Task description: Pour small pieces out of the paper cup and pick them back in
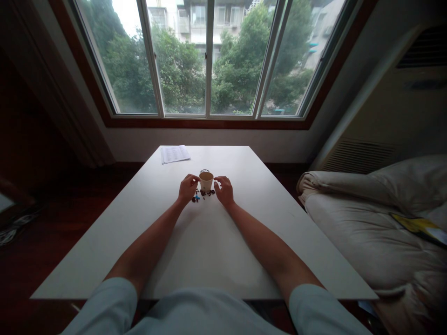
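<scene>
A small tan paper cup (206,181) stands upright near the middle of the white table (209,242). A scatter of several small dark pieces (202,194), one of them blue, lies just in front of it. My left hand (187,187) rests on the table left of the cup, fingers curled in a pinch by the cup's rim; what it holds is too small to make out. My right hand (224,190) sits right of the cup, fingers bent and slightly apart, fingertips close to the cup's side, holding nothing that I can see.
A sheet of printed paper (175,153) lies at the table's far left corner. A small dark ring-like item (204,171) sits behind the cup. A bed with a beige quilt (370,218) is to the right. A wide window (209,60) faces me.
</scene>
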`<action>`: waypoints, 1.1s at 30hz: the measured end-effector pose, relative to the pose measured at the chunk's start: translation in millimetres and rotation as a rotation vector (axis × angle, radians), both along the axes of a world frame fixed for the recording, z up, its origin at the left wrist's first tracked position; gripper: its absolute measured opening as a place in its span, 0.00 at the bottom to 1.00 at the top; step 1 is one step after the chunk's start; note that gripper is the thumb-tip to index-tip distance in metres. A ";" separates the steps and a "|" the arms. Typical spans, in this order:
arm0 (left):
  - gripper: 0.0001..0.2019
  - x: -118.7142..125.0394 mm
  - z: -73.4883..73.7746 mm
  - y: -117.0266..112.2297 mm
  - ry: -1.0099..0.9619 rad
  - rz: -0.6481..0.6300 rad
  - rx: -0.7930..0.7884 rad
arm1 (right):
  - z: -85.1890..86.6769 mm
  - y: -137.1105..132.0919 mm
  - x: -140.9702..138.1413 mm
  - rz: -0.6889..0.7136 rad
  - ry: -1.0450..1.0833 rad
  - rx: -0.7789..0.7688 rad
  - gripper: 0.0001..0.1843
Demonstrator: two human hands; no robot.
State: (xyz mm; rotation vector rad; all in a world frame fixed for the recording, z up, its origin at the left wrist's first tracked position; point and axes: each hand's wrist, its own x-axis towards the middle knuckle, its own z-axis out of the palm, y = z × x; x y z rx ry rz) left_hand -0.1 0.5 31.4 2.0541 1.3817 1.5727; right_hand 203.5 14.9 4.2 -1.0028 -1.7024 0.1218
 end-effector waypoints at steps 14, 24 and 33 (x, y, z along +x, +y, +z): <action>0.21 6.8 4.3 -16.1 0.221 0.009 -0.022 | 1.1 -0.5 -0.9 -0.012 -0.022 -0.011 0.12; 0.18 1.2 2.4 -12.5 0.198 0.063 -0.040 | 12.0 -11.4 -3.3 -0.010 -0.104 0.040 0.12; 0.11 -20.0 -9.9 3.0 0.284 0.123 -0.213 | 9.6 -21.5 -20.0 0.280 -0.583 0.003 0.07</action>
